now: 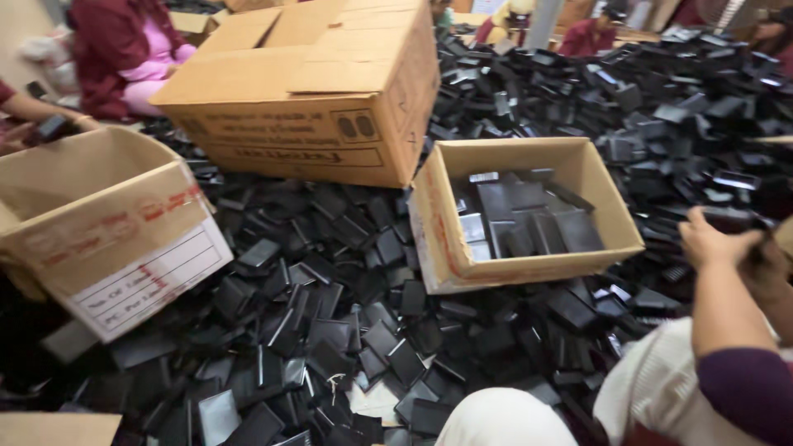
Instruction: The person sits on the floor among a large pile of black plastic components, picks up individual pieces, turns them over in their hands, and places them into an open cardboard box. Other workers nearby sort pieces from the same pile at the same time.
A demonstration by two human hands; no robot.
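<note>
1. Nearest, at the lower right, a bare forearm in a purple sleeve reaches away from the camera; which of the wearer's arms it is cannot be told
2. Its hand (712, 237) is curled shut, and a black case (738, 218) shows just past the knuckles; the grip itself is hidden, so a firm hold cannot be confirmed. Only one hand shows
3. That case lies right of the small open box (529, 268), long axis roughly left to right, far end blurred
4. Black cases (330, 330) cover the floor, too many to count
5. Three cardboard boxes: the small one holding a dozen or so cases, a labelled one (107, 239) at left, cut off, and a large one (306, 91) behind
6. Farthest, other people sit, mostly cropped
</note>
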